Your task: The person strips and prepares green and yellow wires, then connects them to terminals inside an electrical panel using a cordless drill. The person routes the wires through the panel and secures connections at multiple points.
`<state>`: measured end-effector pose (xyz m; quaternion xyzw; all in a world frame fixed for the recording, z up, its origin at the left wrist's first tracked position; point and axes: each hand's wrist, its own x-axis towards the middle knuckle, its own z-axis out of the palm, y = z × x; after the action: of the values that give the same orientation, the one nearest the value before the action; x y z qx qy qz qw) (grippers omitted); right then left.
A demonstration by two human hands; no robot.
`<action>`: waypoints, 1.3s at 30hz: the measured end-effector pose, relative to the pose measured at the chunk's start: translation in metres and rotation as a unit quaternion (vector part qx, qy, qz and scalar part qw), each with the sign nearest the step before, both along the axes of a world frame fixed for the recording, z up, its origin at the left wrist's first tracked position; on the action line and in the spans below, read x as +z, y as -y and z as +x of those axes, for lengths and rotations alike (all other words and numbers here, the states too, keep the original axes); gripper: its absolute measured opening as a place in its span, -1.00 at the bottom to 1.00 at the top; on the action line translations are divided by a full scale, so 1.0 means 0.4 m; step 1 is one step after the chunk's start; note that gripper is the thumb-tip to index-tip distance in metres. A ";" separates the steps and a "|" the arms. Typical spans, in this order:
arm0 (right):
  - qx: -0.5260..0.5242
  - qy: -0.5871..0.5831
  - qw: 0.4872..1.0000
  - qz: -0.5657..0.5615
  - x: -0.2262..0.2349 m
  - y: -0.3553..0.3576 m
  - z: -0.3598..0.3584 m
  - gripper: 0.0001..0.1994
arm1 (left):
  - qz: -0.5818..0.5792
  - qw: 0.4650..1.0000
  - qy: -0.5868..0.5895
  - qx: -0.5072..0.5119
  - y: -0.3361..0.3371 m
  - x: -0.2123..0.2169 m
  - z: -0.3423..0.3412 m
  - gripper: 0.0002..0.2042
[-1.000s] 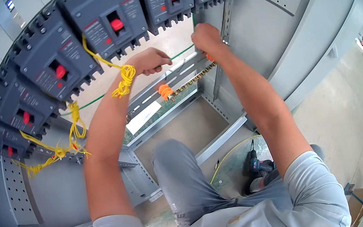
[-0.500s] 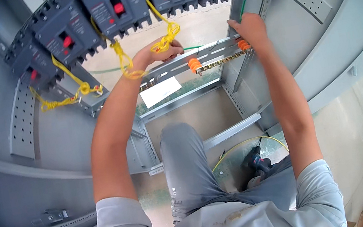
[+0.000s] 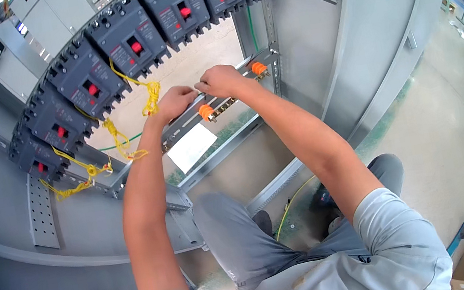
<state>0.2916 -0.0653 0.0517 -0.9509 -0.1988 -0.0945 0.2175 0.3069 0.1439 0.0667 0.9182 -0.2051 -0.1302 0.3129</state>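
Both my hands meet at the top edge of a slotted metal rail that crosses the cabinet frame. My left hand is closed there, fingertips pointing right. Close beside it, my right hand pinches with thumb and forefinger. A thin dark bit shows between the fingertips, too small to name. A green wire runs behind my left forearm toward the hands; another green wire hangs at the right upright. Orange ribbed insulators carry a bar with brass-coloured screws along the rail's near side.
Above the hands stands a row of dark grey circuit breakers with red levers. Tied yellow wire bundles dangle from them near my left forearm. A white sheet lies beyond the lower frame. Grey cabinet walls flank both sides.
My right hand has left the rail's right end and come over beside my left hand. The view has swung to the right, and more floor shows there.
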 end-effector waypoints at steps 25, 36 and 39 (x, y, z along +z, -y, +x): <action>-0.141 0.366 0.918 -0.067 0.127 0.261 0.053 -0.86 | 0.067 0.987 0.142 -0.009 0.162 0.009 0.029 -0.73; -0.178 0.288 0.879 -0.336 0.202 0.298 0.042 -0.81 | -0.060 0.992 0.093 0.065 0.159 -0.003 -0.032 -0.69; -0.171 0.204 0.887 -0.379 0.217 0.284 0.061 -0.79 | -0.061 0.988 0.136 0.046 0.131 -0.020 -0.003 -0.70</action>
<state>0.3158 -0.1787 0.1386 -0.9401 -0.0941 -0.2392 -0.2239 0.3056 0.0915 0.0587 0.9150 -0.2110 0.0234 0.3432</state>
